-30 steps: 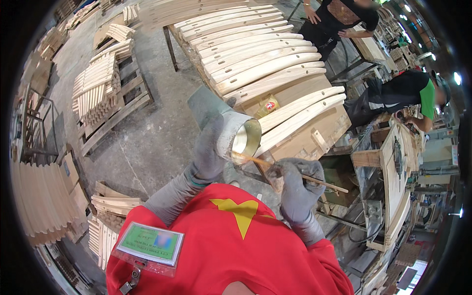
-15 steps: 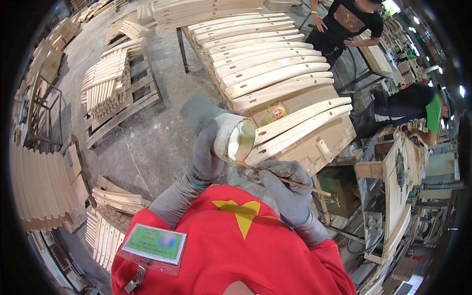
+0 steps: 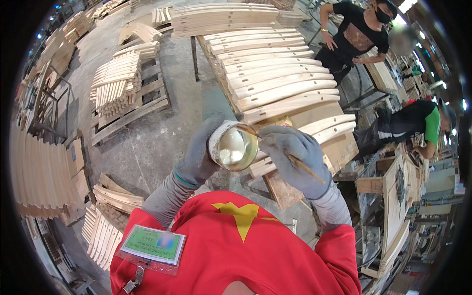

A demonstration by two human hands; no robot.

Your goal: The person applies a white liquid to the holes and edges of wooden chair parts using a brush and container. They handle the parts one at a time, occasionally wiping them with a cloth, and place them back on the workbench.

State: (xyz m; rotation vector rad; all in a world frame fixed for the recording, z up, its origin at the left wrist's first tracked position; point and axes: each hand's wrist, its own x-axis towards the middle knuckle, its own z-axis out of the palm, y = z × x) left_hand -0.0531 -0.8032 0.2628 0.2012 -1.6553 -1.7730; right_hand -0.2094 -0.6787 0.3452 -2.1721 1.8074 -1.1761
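Observation:
My left hand [image 3: 199, 152], in a grey glove, is wrapped round a round cup [image 3: 215, 140] held tilted in front of me. Creamy white liquid [image 3: 232, 147], perhaps glue, lies inside. Closed on a thin brown stick [image 3: 307, 169], my gloved right hand [image 3: 292, 152] is just right of the cup. The stick's far end reaches the cup's upper rim; whether it carries bristles I cannot tell. Beyond my hands, curved pale wooden slats [image 3: 285, 83] with dark oval holes lie in a row on a table. Two more slats [image 3: 328, 123] lie nearer, partly behind my right hand.
A small yellow packet [image 3: 283, 121] sits between the slats. Stacked slats rest on a pallet [image 3: 132, 118] at left, with more wood [image 3: 42, 177] nearer. One person [image 3: 356, 37] stands beyond the table; another [image 3: 410, 120] bends at a wooden workbench [image 3: 388, 191] on the right.
My right hand has risen toward the cup, bringing the stick's end up to its upper rim. The cup's mouth now faces me more, and the view has shifted slightly.

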